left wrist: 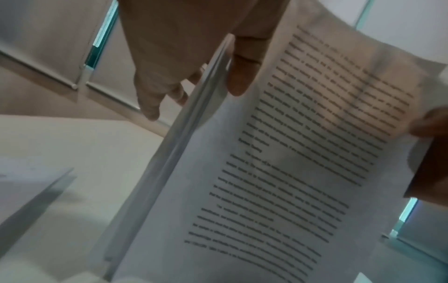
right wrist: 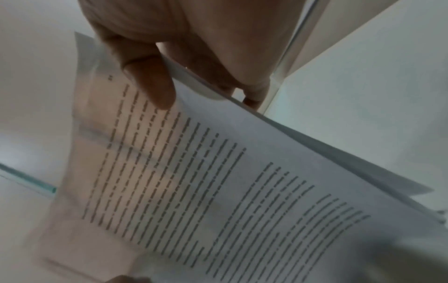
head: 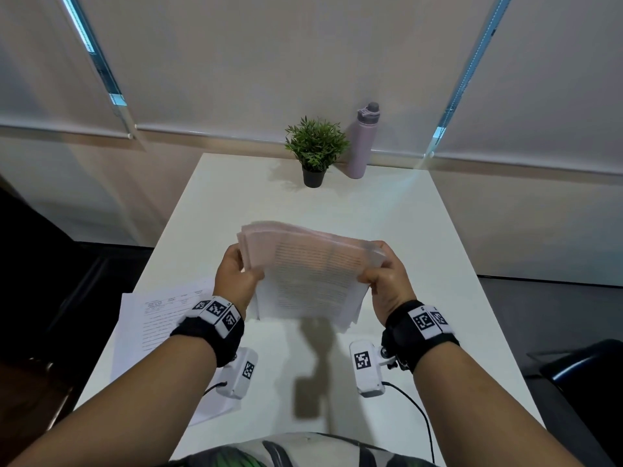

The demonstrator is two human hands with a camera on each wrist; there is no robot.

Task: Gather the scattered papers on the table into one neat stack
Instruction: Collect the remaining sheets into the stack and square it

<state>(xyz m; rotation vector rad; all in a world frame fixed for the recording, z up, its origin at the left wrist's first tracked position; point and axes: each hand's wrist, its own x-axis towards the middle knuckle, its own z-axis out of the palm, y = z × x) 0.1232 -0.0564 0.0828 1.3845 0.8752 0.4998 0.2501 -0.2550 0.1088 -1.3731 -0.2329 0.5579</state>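
Observation:
A bundle of printed sheets [head: 308,278] stands tilted on its lower edge above the white table [head: 421,237], its edges uneven and blurred. My left hand [head: 237,273] grips its left side, thumb on the front page and fingers behind. My right hand [head: 386,276] grips its right side the same way. In the left wrist view the thumb [left wrist: 238,76] presses the sheets [left wrist: 278,181]. The right wrist view has my thumb [right wrist: 150,84] on the text page [right wrist: 218,191]. More printed papers [head: 151,335] lie flat at the table's near left, partly under my left forearm.
A small potted plant [head: 315,150] and a lilac bottle [head: 362,141] stand at the table's far edge. Roller blinds cover the wall behind. Dark chairs show beyond the table's left and right [head: 580,365] sides.

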